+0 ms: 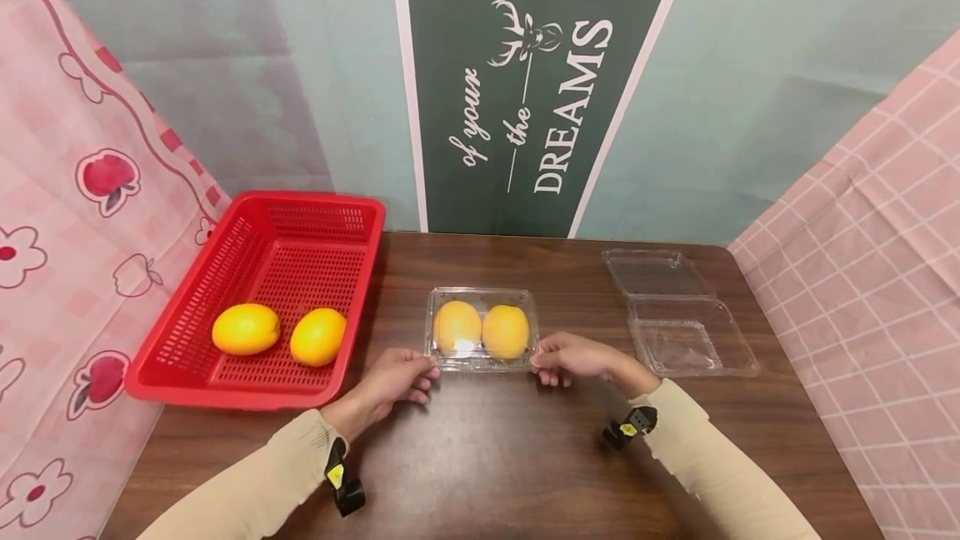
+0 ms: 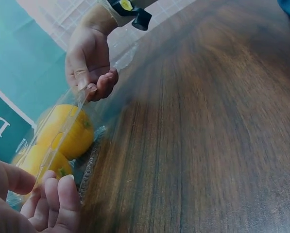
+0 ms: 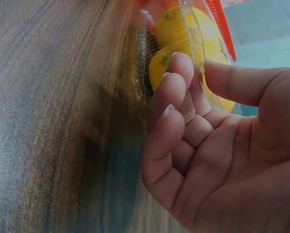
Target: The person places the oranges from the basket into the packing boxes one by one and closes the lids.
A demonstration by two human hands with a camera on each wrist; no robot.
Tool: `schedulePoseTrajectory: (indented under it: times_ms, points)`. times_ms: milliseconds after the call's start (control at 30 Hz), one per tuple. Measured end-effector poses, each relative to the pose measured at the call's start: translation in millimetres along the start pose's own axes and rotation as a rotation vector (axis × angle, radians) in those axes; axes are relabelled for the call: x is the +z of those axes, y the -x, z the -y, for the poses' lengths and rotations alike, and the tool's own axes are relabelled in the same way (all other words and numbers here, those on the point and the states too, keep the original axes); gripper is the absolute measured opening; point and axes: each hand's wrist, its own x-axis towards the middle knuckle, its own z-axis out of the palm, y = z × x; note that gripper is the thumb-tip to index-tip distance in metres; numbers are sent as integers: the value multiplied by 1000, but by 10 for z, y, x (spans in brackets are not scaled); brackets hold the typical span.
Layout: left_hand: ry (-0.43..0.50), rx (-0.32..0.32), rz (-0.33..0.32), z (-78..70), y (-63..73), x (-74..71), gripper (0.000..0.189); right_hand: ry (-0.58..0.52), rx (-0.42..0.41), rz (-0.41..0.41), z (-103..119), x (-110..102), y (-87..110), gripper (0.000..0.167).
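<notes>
A clear plastic clamshell box (image 1: 482, 364) lies on the table with its lid down over two yellow-orange fruits, a left one (image 1: 457, 327) and a right one (image 1: 506, 332). My left hand (image 1: 397, 377) pinches the rim at the box's front left corner between thumb and fingers. At the front right corner, my right hand (image 1: 573, 357) pinches the same rim. The right wrist view shows the thumb (image 3: 237, 81) on one side of the rim and curled fingers on the other. Both fruits (image 2: 74, 131) also show through the plastic in the left wrist view.
On the left stands a red perforated basket (image 1: 300, 273) with two more fruits, one on the left (image 1: 246, 329) and one on the right (image 1: 318, 337). A second clamshell box (image 1: 693, 348) lies open at the right. Cloth hangings (image 1: 337, 90) border the wooden table (image 1: 480, 457).
</notes>
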Motion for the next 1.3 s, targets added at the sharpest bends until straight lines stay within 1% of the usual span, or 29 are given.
schedulePoseTrajectory:
  times_ms: [200,433,567,667,767,867,967,1133,1200,1300]
  points:
    - [12,4,-5,21,3,-11,15,-5,-7,4,-15,9,-11,28]
    - [31,14,-32,49,15,-6,14,-15,-17,-5,-13,28,-11,28]
    - [5,41,-43,80,21,0,17,-19,-21,-31,-23,58,-3,26]
    - [-22,65,-50,103,26,11,19,-24,-12,-67,-40,86,7,22]
    - [-21,96,-70,105,32,28,21,-33,-2,-113,-58,104,10,18]
    - [-17,137,-92,107,26,38,30,-42,-5,-145,-63,113,1,18]
    - [-37,171,-103,111,15,39,40,-54,-14,-158,-66,116,-11,27]
    - [-103,207,-91,123,1,34,43,-72,-29,-157,-56,114,-11,56]
    - [-107,212,-83,124,-2,34,43,-70,-27,-156,-46,107,-7,61]
    - [-102,214,-81,113,-13,33,42,-72,-15,-159,-38,90,-6,64]
